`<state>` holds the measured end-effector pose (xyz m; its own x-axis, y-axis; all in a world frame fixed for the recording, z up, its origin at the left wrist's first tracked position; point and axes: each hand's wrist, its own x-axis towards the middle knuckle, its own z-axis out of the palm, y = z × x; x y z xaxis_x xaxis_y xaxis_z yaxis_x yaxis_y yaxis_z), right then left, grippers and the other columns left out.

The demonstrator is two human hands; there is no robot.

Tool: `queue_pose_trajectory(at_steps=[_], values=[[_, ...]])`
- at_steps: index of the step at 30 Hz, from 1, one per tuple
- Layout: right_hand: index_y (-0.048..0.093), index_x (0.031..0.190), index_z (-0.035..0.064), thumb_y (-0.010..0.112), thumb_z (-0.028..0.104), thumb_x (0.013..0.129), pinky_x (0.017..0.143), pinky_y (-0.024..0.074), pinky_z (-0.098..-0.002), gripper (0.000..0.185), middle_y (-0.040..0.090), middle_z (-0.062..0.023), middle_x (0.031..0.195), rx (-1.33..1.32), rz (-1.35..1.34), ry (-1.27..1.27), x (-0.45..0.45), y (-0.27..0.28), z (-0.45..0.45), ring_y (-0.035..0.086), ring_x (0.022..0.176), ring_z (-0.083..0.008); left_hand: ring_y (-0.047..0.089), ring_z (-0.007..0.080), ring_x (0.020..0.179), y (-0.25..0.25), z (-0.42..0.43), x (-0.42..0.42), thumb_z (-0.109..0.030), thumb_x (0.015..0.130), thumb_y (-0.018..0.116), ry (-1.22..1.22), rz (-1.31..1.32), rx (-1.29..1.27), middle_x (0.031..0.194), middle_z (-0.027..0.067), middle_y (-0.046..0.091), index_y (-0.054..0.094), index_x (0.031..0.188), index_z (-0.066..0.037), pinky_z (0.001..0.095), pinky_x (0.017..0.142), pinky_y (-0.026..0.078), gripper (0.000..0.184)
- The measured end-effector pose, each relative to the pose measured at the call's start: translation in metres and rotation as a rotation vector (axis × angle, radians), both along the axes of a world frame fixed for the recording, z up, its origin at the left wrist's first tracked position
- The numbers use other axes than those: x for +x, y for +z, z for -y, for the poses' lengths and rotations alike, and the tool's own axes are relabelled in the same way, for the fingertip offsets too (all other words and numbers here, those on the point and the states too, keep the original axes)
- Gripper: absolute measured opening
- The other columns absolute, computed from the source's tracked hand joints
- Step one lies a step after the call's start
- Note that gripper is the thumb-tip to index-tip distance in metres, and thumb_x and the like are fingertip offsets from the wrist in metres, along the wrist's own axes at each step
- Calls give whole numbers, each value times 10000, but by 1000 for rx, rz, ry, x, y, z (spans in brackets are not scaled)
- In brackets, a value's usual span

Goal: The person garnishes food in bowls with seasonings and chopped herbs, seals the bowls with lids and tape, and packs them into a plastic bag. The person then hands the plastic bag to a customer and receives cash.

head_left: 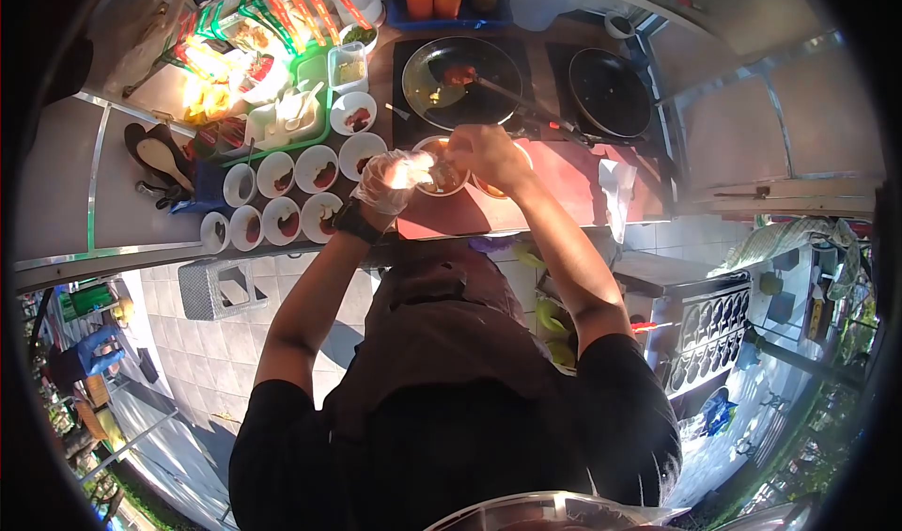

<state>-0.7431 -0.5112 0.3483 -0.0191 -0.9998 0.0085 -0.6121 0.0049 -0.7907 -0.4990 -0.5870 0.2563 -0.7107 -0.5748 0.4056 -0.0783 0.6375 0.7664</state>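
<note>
My left hand (392,183), in a clear plastic glove and with a dark band at the wrist, is over the left edge of a bowl of food (443,185). Its fingers are drawn together and washed out by sunlight, so what they hold is unclear. Bare and curled closed, my right hand (489,158) meets it above the same bowl; its fingertips and anything in them are hidden. Under the right hand a second bowl (495,189) shows in part. Both bowls stand on a red board (564,185).
Beyond the board, a wok (427,66) holds red food and a long-handled utensil (512,96); a dark pan (609,99) sits right of it. Several white bowls with dark red contents (282,221) line the left counter, near a green tray (310,141). A white cloth (616,188) hangs over the front edge.
</note>
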Motion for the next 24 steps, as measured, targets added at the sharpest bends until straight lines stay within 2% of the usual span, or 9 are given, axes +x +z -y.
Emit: queue_pose_trajectory(at_steps=[2,7,9,12,14,16,19,22,24], values=[[757,965,4,723,63,849,798,595,-405,134,777,-181,895,-15,-3,-57,-11,14,-11,776,866,-320,747,260,1049,15,-4,0,-83,939,681,32,46,-97,1154,117,778,733,1241,-106,382,924,600,307],[746,885,8,686,73,863,738,569,-409,91,752,-179,843,69,-60,-134,-46,28,-43,763,815,-324,735,296,1050,43,-12,-40,-90,912,718,6,60,-80,1144,124,763,728,1207,-93,399,910,592,296],[754,901,10,669,92,875,750,573,-416,120,755,-186,853,64,-109,-117,-55,8,-46,761,824,-336,714,336,1024,62,-24,-67,-83,866,759,-7,93,-59,1089,131,740,702,1201,-70,417,880,577,341],[782,945,27,627,136,905,787,584,-439,194,764,-197,904,7,-136,-108,-63,-6,-51,758,862,-365,717,338,996,47,-28,-90,-70,838,776,-64,174,-52,1043,135,739,689,1199,-58,405,883,571,371],[792,1000,37,626,128,922,812,590,-452,205,768,-206,943,93,-174,-138,-67,-10,-54,762,889,-366,722,354,968,39,-26,-98,-28,843,766,-153,261,2,999,156,737,670,1183,-44,429,851,575,353],[790,1020,35,623,129,934,817,591,-455,210,767,-212,955,56,-135,-166,-66,-8,-59,763,899,-366,734,352,959,-14,-23,-101,19,876,723,-144,-63,-125,990,176,746,625,1226,-41,459,821,585,368],[786,1062,35,619,131,952,830,593,-461,221,765,-225,972,33,-94,-187,-62,-6,-62,764,917,-370,742,350,992,-6,-22,-103,51,906,673,-208,91,-120,1067,183,754,583,1283,-62,479,814,596,403],[788,1092,40,628,134,948,831,596,-463,235,763,-232,981,-7,-111,-180,-60,-17,-58,761,927,-383,743,344,992,-3,-23,-102,46,913,653,-128,48,-315,1156,178,751,572,1304,-76,465,822,596,417],[798,1076,43,634,131,940,825,600,-460,230,761,-235,977,3,-141,-171,-61,-23,-53,758,919,-387,735,354,962,0,-19,-102,46,908,655,-183,37,-291,1141,173,746,578,1301,-74,465,804,588,417]])
